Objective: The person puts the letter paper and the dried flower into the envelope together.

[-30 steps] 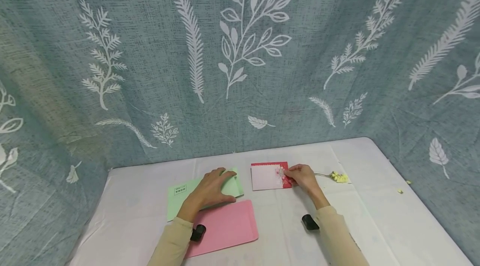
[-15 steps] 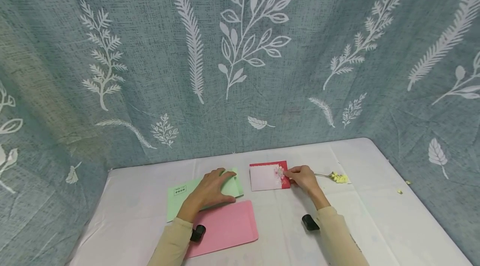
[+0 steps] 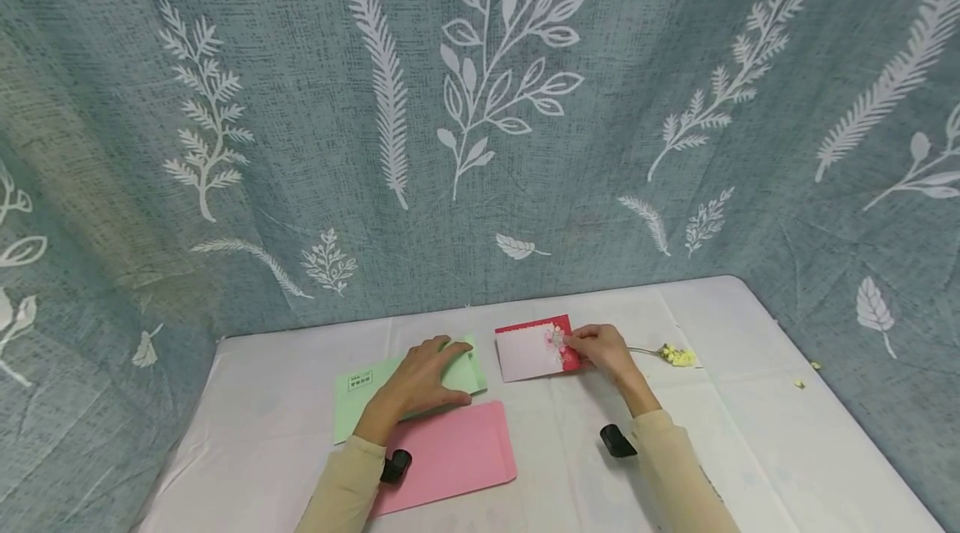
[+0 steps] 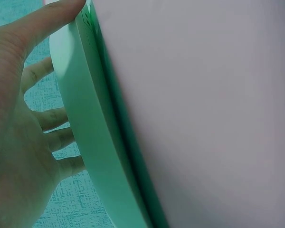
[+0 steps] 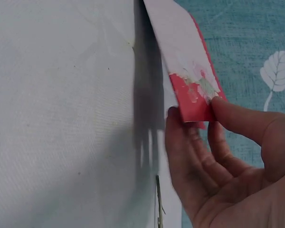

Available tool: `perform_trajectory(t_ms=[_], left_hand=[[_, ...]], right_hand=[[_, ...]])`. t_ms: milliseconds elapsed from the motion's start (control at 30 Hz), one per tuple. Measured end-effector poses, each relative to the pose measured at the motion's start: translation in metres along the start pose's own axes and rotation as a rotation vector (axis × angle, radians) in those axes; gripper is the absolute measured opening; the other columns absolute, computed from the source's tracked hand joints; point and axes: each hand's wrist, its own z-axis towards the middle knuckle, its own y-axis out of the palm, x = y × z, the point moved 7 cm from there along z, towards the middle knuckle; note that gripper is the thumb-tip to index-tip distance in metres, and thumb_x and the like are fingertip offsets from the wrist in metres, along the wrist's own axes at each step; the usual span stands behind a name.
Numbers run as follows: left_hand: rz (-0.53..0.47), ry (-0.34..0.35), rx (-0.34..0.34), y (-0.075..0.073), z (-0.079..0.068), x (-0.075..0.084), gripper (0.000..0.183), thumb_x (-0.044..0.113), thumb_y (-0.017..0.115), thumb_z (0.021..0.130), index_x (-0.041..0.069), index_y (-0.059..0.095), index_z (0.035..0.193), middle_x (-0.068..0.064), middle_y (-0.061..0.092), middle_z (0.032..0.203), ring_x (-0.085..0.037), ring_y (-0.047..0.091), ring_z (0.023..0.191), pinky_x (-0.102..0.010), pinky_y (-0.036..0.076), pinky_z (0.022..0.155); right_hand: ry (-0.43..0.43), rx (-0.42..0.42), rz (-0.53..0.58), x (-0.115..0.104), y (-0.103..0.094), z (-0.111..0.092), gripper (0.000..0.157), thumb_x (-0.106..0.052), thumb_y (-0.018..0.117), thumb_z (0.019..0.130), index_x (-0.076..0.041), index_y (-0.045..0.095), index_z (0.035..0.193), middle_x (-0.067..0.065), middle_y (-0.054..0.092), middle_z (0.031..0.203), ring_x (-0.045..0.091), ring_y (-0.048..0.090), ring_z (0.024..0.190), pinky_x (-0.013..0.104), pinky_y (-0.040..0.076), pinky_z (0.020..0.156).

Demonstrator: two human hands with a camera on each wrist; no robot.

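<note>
A white and red card with a floral print (image 3: 525, 354) is pinched at its right end by my right hand (image 3: 603, 349), between thumb and fingers. In the right wrist view, the card (image 5: 187, 52) is raised off the table and tilted. My left hand (image 3: 420, 374) spans the right end of a green envelope (image 3: 356, 399), thumb at the near edge and fingers at the far edge. From the left wrist view, the envelope (image 4: 80, 104) bows, with a dark gap along its end. The card is apart from the envelope, to its right.
A pink envelope (image 3: 457, 466) lies in front of the green one, partly beneath the left forearm. Right of the right hand is a sprig of yellow flowers (image 3: 678, 356) on the white tablecloth (image 3: 555, 475). A patterned curtain (image 3: 480, 141) hangs behind.
My right hand has lifted and tilted the card and shifted it slightly to the left. The left hand and both envelopes have stayed in place.
</note>
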Motion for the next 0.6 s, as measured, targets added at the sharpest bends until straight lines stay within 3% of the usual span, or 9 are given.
perform_trajectory(t_ms=[233, 400, 600], left_hand=[[-0.003, 0.002, 0.0, 0.0, 0.0, 0.0, 0.074, 0.042, 0.083, 0.074, 0.016, 0.055, 0.137, -0.025, 0.048, 0.138, -0.044, 0.047, 0.126, -0.06, 0.036, 0.103], [0.001, 0.007, 0.003, 0.001, -0.001, -0.001, 0.075, 0.044, 0.083, 0.074, 0.016, 0.055, 0.138, -0.025, 0.048, 0.138, -0.044, 0.047, 0.126, -0.06, 0.036, 0.103], [-0.002, 0.004, 0.003, 0.001, -0.001, -0.001, 0.075, 0.044, 0.083, 0.074, 0.018, 0.054, 0.138, -0.023, 0.048, 0.139, -0.043, 0.047, 0.127, -0.06, 0.036, 0.103]], right_hand=[[-0.043, 0.016, 0.1, -0.002, 0.001, 0.001, 0.04, -0.003, 0.066, 0.089, 0.013, 0.057, 0.125, 0.024, 0.071, 0.099, 0.009, 0.065, 0.067, 0.022, 0.055, 0.059], [-0.075, 0.043, 0.105, -0.006, 0.004, 0.001, 0.03, -0.007, 0.07, 0.089, 0.011, 0.067, 0.112, 0.019, 0.073, 0.096, 0.003, 0.064, 0.064, 0.017, 0.052, 0.057], [-0.076, 0.001, 0.163, -0.003, 0.017, 0.004, 0.027, -0.004, 0.069, 0.089, 0.014, 0.066, 0.109, 0.015, 0.073, 0.088, 0.003, 0.062, 0.06, 0.018, 0.053, 0.056]])
